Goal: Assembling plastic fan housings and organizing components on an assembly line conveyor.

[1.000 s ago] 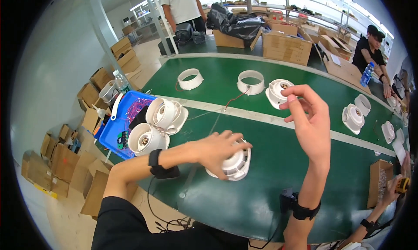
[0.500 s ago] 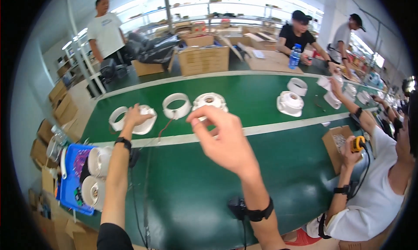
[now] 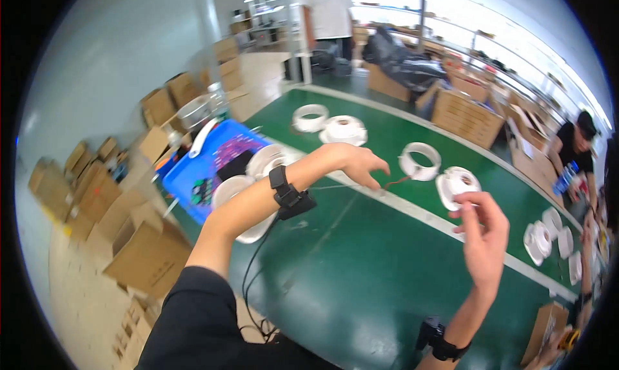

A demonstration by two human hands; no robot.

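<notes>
My left hand (image 3: pixel 358 165) hovers over the pale strip along the belt's near edge, fingers apart and holding nothing. Its fingertips are close to the thin red wire (image 3: pixel 398 181) that trails from a white ring (image 3: pixel 420 161). Just beyond that hand lie a white round housing (image 3: pixel 343 131) and a second white ring (image 3: pixel 311 118). To the right, my right hand (image 3: pixel 485 236) is raised with loosely bent fingers, and nothing shows in it. Nearest to it sits another white round housing (image 3: pixel 458 186) with a hole in its middle.
At left, a blue tray (image 3: pixel 193 176) holds purple parts and green boards, with white cylindrical housings (image 3: pixel 237 196) by its right side. Cardboard boxes (image 3: pixel 151 257) stand on the floor. More white parts (image 3: pixel 537 242) lie along the green belt; co-workers are beyond and at right.
The view has swung left, bringing the tray and floor boxes further in. My left hand has left the white round housing and moved right toward the red wire. My right hand's fingers have loosened.
</notes>
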